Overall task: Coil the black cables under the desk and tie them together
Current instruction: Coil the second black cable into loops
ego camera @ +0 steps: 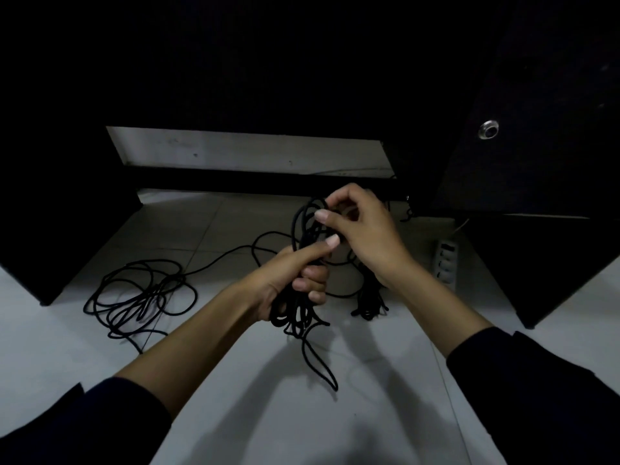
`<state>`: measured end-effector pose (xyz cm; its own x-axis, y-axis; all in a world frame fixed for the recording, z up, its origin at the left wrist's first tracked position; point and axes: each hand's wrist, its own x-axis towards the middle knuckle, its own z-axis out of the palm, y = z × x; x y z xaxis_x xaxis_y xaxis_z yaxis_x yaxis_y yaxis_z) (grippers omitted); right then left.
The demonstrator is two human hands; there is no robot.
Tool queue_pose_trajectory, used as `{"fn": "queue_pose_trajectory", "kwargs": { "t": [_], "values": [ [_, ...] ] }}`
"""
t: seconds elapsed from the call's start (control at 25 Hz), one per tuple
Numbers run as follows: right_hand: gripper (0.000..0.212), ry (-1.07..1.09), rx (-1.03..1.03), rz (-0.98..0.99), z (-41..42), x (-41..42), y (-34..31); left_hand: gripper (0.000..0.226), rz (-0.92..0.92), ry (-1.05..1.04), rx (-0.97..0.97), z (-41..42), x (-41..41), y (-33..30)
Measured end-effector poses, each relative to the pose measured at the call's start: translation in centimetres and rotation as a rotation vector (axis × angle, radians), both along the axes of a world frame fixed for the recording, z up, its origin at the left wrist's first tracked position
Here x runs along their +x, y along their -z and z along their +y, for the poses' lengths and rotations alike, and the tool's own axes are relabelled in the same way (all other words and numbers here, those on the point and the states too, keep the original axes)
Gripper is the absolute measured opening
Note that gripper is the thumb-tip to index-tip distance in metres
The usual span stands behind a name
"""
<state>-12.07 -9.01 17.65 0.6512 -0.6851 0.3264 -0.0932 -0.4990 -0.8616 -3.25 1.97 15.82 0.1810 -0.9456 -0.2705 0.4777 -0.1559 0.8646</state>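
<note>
My left hand (295,276) grips the middle of a coiled black cable bundle (297,318) held upright above the floor. Loops stick out above and below the fist, and one long loop (318,364) hangs down toward me. My right hand (362,236) pinches a strand at the top of the bundle between thumb and fingers. A loose black cable pile (141,297) lies on the floor to the left, and a strand runs from it to the bundle. A second bundled cable (369,297) lies on the floor behind my right wrist.
Dark desk panels stand at left (50,229) and right (536,229), with a black crossbar (261,184) at the back. A white power strip (446,260) lies on the tiled floor by the right panel. A metal grommet (489,129) sits in the right panel.
</note>
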Motion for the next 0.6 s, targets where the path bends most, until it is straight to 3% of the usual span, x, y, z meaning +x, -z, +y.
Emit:
{"fn": "queue_pose_trajectory", "kwargs": {
  "t": [0.16, 0.36, 0.52, 0.6],
  "values": [
    [0.016, 0.003, -0.14, 0.152, 0.0, -0.3, -0.3, 0.045, -0.115, 0.115, 0.04, 0.3, 0.3, 0.0],
    [0.029, 0.076, -0.117, 0.422, -0.6, -0.4, -1.1, 0.046, -0.219, 0.13, -0.002, 0.3, 0.3, 0.1],
    [0.02, 0.094, -0.021, 0.257, -0.8, 0.0, -1.1, 0.031, -0.258, 0.089, -0.043, 0.1, 0.0, 0.0],
    [0.027, 0.131, -0.032, 0.225, -0.9, 0.3, -1.1, 0.032, -0.303, 0.052, -0.062, -0.2, -0.4, 0.1]
  ]
}}
